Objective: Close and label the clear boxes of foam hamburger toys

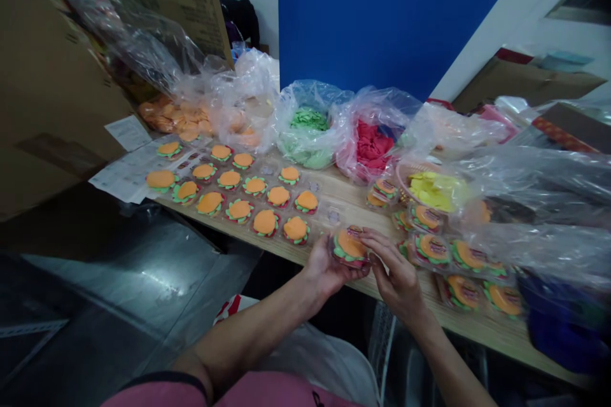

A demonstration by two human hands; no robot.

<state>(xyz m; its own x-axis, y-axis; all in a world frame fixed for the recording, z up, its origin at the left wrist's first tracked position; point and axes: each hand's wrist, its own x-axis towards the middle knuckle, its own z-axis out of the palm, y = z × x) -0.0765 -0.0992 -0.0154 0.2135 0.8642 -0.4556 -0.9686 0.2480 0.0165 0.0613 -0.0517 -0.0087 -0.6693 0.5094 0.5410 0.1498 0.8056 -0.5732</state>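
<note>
My left hand (324, 269) cradles a clear plastic box with a toy hamburger (350, 245) in it, just over the front edge of the table. The burger shows an orange bun, a green frill and some red below. From the right, my right hand (394, 270) grips the same box, fingertips on its lid and side. Left of my hands, open clear boxes stand in rows, many with an orange-topped burger such as this one (296, 229). Closed, labelled burger boxes (432, 248) are stacked to the right.
Along the back sit plastic bags of orange pieces (176, 116), green pieces (309, 119) and red pieces (373, 145). A pink basket (403, 179) holds yellow pieces. A blue panel (372, 19) rises behind the table (329, 179). Large cardboard boxes (52, 89) stand at the left.
</note>
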